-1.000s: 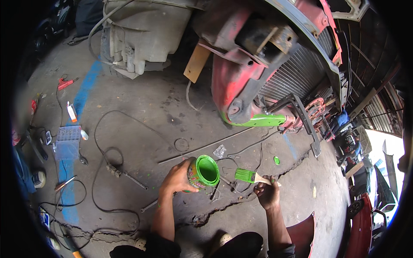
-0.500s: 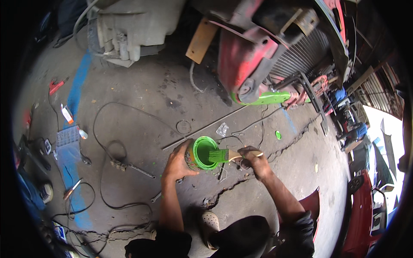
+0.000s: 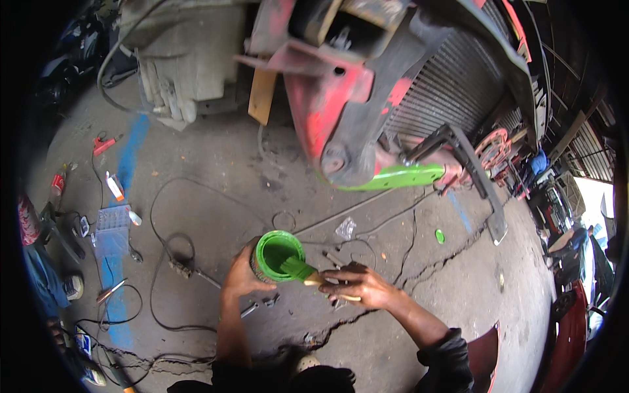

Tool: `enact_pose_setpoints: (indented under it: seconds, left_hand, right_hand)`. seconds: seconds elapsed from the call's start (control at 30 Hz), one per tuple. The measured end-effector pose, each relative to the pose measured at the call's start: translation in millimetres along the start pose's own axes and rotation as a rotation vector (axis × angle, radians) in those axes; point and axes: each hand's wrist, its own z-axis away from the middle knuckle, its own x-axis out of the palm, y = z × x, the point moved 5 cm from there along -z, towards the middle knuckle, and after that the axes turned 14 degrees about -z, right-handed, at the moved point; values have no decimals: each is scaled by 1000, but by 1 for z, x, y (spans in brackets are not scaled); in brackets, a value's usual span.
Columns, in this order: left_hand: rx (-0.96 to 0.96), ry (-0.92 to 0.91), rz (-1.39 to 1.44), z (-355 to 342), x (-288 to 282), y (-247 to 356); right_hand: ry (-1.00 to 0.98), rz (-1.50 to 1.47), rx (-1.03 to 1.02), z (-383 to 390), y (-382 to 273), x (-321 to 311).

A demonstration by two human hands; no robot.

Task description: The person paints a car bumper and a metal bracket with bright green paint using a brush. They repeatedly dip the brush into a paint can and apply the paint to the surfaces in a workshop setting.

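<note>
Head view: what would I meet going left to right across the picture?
Sneaker → clear box → left hand → can → brush → right hand → green disc → red car.

A garage where cars get fixed

This looks like a car repair workshop. A big red vehicle front (image 3: 314, 124) stands with its inside parts showing, and one part looks like a ridged radiator (image 3: 436, 95). A red car (image 3: 569, 337) sits at the right edge. A screwdriver (image 3: 105, 296) and a clear plastic parts box (image 3: 113, 229) lie on the cracked concrete floor (image 3: 196, 144). A tin of green paint (image 3: 272, 241) and a paintbrush (image 3: 299, 268) are out too.
</note>
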Motion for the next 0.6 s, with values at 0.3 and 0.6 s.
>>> enact_pose_setpoints:
  seconds: [0.3,0.6]
  left_hand:
    - [-38,58,-126,-8,-40,17]
    - [39,113,-47,-20,-45,26]
  right_hand:
    - [1161,-1490,703,124,91,43]
    - [1055,-642,814,120,28,36]
